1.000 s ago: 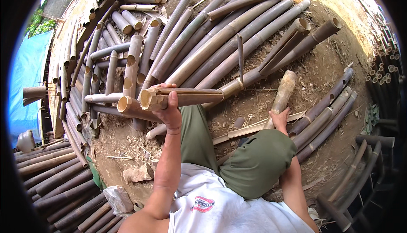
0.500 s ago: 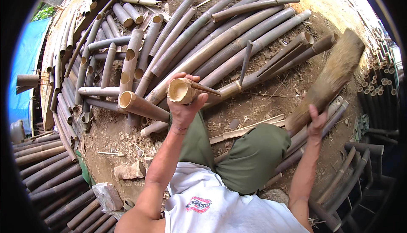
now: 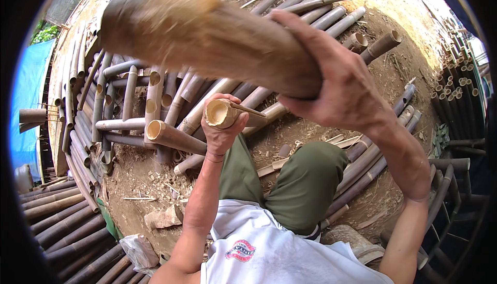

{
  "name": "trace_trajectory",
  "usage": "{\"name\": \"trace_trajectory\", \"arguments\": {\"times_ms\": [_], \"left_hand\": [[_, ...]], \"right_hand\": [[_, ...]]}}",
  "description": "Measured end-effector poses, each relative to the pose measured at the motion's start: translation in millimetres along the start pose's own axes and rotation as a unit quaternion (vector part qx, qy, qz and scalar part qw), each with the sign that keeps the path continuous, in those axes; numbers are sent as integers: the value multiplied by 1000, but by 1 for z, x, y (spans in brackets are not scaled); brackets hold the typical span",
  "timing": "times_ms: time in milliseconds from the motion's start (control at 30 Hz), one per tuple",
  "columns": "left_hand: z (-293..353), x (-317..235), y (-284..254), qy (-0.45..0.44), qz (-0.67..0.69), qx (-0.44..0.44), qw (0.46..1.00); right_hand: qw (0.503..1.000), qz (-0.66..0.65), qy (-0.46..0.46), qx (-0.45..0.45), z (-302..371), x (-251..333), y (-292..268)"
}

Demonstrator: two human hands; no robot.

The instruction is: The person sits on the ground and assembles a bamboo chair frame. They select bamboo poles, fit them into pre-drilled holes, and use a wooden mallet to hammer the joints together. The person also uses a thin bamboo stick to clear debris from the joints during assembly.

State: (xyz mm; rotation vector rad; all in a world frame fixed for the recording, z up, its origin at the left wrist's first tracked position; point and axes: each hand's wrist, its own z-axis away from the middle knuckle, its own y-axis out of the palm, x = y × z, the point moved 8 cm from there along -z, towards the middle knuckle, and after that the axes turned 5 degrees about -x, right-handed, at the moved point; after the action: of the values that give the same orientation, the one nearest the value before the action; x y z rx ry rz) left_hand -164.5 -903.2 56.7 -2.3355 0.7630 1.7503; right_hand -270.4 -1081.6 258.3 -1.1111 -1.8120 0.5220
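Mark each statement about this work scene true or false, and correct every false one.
1. The left hand holds a piece of bamboo with its pale end toward the camera. True.
2. The right hand is empty. False: it grips a thick, frayed club.
3. The sheet at the picture's left edge is red. False: it is blue.
4. The person wears green trousers. True.
5. The club lies flat on the ground. False: it is held up off the ground.
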Motion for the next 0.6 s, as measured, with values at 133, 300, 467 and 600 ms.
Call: {"name": "trace_trajectory", "arguments": {"times_ms": [133, 300, 467, 600], "left_hand": [[6, 7, -11, -43, -125, 0, 991], [6, 6, -10, -23, -130, 0, 991], [9, 7, -6, -32, -122, -23, 992], [20, 27, -25, 132, -339, 72, 929]], "right_hand": [[993, 69, -88, 25, -14, 20, 27], [967, 197, -123, 107, -8, 6, 61], [984, 131, -102, 59, -2, 4, 54], [989, 30, -148, -3, -1, 32, 42]]}}
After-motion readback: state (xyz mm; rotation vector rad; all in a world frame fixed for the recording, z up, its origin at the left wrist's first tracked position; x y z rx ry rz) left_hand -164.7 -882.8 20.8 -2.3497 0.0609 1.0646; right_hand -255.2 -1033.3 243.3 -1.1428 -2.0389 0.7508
